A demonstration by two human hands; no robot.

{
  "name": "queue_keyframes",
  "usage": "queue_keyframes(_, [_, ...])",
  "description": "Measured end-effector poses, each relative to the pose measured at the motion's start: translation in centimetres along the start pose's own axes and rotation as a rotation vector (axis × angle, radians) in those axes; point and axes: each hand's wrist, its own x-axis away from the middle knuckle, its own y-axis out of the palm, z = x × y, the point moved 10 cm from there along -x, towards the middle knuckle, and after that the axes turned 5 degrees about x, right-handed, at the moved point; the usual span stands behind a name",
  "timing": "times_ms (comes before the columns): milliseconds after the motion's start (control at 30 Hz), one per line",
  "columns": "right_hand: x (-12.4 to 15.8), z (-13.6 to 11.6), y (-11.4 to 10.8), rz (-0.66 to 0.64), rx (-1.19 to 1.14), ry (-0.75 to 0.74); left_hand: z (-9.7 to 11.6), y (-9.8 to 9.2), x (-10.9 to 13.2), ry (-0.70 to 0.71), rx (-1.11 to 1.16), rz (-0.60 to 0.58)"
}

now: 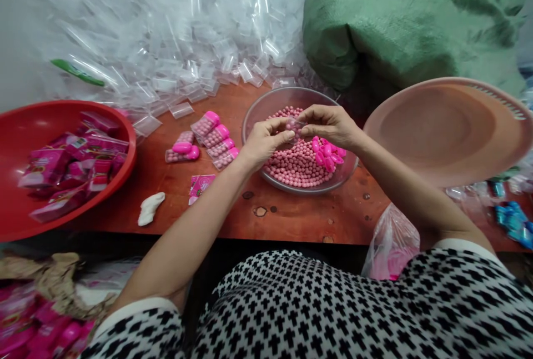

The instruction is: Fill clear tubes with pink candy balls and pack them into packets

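On my feed the left hand [262,142] and right hand [331,125] come together above a glass bowl [300,95], both pinching a small clear plastic bag [293,128]. The fingers hide much of it, so I cannot tell what it holds. Below lie glossy pink beads [295,161] and pink plastic shells [325,153]. Filled packets [214,136] sit on the scarred wooden tabletop [291,220]; farther out, I see a red basin [62,104], heaped loose clear bags [166,31] and a green woven sack [400,20].

The left forearm [195,225] and right forearm [408,192] angle inward from the body, the right hand [331,125] just beside the left hand [263,143] (fingertips [290,135] nearly touching), both pinching.
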Motion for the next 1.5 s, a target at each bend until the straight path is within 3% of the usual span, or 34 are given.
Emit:
queue_keyframes(100, [-0.8,0.6,-1.4,0.061,0.072,-0.023,0.6,-1.2,0.0,0.096,0.015,0.115])
queue_keyframes(167, [-1.1,1.5,-1.1,0.026,0.327,-0.047,0.8,-2.0,0.0,0.145,0.007,0.184])
queue_keyframes(267, [-0.6,4.2,2.6,-0.251,0.839,-0.046,0.6,-2.0,0.0,0.148,-0.025,0.185])
queue_keyframes(367, [0.4,6.3,5.9,-0.444,1.127,-0.077,0.5,-1.7,0.1,0.136,-0.048,0.154])
queue_keyframes(433, [0.5,6.5,6.3,-0.465,1.134,-0.092,0.5,-1.4,0.2,0.130,-0.061,0.138])
queue_keyframes(500, [0.1,5.9,5.0,-0.377,1.025,-0.081,0.6,-1.1,0.3,0.123,-0.079,0.118])
queue_keyframes(633, [-0.3,2.0,-1.1,0.092,0.635,-0.090,0.4,-0.9,0.2,0.100,-0.112,0.099])
queue_keyframes(733, [0.2,-0.7,-2.8,0.240,0.388,-0.110,0.2,-0.9,0.1,0.087,-0.139,0.110])
queue_keyframes(833, [-0.2,-1.8,-2.1,0.185,0.287,-0.084,0.5,-1.1,0.2,0.102,-0.153,0.126])
queue_keyframes(933, [-0.8,-1.5,-3.1,0.222,0.339,-0.080,0.9,-1.0,0.4,0.131,-0.159,0.134])
queue_keyframes(1000, [-1.3,-0.4,-3.5,0.209,0.553,-0.066,1.0,-1.1,0.5,0.152,-0.151,0.140])
queue_keyframes(1167, [-2.3,4.9,-1.2,-0.099,1.248,0.148,0.8,-1.6,0.5,0.164,-0.094,0.179])
queue_keyframes(1300, [-3.1,6.2,0.3,-0.174,1.477,0.244,0.6,-1.8,0.6,0.159,-0.079,0.198])
queue_keyframes(1400, [-3.4,6.2,0.1,-0.156,1.468,0.243,0.6,-1.9,0.6,0.139,-0.033,0.214])
queue_keyframes(1500, [-3.1,5.4,-1.2,-0.045,1.112,0.179,0.4,-2.0,0.5,0.100,0.064,0.246])
